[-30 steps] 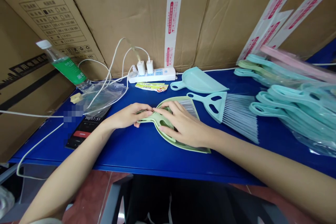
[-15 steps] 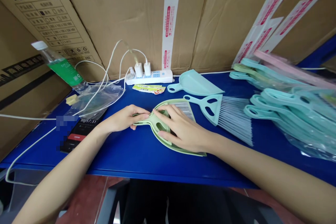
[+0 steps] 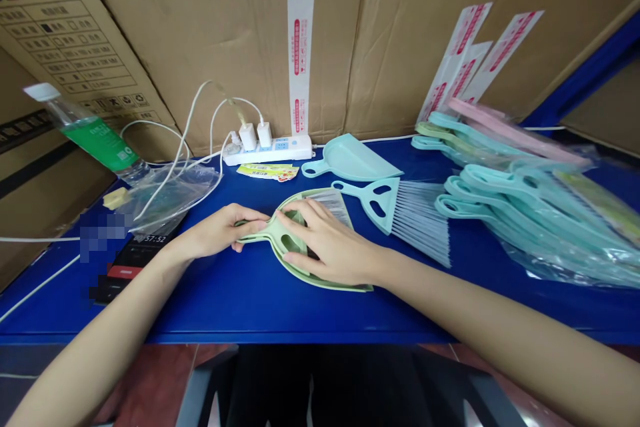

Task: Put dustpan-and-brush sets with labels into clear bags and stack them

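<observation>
A light green dustpan (image 3: 320, 282) lies on the table with a matching green hand brush (image 3: 334, 203) nested on top, bristles away from the handle. My left hand (image 3: 220, 232) pinches the two handles together, thumb above and fingertips below. Across the brush head rests my right hand (image 3: 333, 243), its thumb and fingers spanning the head and covering much of it. Just beyond them lie a light blue dustpan (image 3: 357, 159) and a light blue hand brush (image 3: 383, 203), apart from each other's working ends and untouched by me.
Several bagged blue brushes and dustpans (image 3: 540, 213) pile up on the right, with a pink one (image 3: 510, 128) behind. A power strip (image 3: 295, 147), yellow packets (image 3: 267, 171), a tilted bottle (image 3: 97, 140), white cables and a phone (image 3: 130, 271) occupy the left. Cardboard boxes (image 3: 240, 33) stand behind.
The camera view has turned slightly right, so everything sits further left in the picture. Both hands keep the same hold on the green dustpan and brush.
</observation>
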Tool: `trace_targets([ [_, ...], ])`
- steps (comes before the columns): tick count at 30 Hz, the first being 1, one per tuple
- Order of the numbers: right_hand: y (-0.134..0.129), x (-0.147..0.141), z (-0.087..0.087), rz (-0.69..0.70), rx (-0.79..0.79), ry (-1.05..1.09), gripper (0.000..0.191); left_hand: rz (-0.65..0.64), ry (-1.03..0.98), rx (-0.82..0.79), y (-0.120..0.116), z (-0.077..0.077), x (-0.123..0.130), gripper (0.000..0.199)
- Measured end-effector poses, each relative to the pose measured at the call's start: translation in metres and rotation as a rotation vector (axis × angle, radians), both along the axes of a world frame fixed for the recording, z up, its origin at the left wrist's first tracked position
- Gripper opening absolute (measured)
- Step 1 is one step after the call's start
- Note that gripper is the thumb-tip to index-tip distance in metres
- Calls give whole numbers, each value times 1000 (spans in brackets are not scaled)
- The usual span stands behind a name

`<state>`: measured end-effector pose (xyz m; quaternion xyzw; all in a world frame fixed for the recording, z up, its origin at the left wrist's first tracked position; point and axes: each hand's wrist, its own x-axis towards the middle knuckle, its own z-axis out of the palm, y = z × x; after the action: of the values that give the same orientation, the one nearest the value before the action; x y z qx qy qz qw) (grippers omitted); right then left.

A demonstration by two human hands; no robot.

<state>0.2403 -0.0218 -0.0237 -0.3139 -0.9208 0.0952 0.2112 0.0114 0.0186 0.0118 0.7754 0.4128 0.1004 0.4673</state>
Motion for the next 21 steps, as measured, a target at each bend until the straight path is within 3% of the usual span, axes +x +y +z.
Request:
trace_targets([
  [21, 0, -1, -4, 3, 2, 63, 52, 77, -87, -116, 4, -4, 1, 48],
])
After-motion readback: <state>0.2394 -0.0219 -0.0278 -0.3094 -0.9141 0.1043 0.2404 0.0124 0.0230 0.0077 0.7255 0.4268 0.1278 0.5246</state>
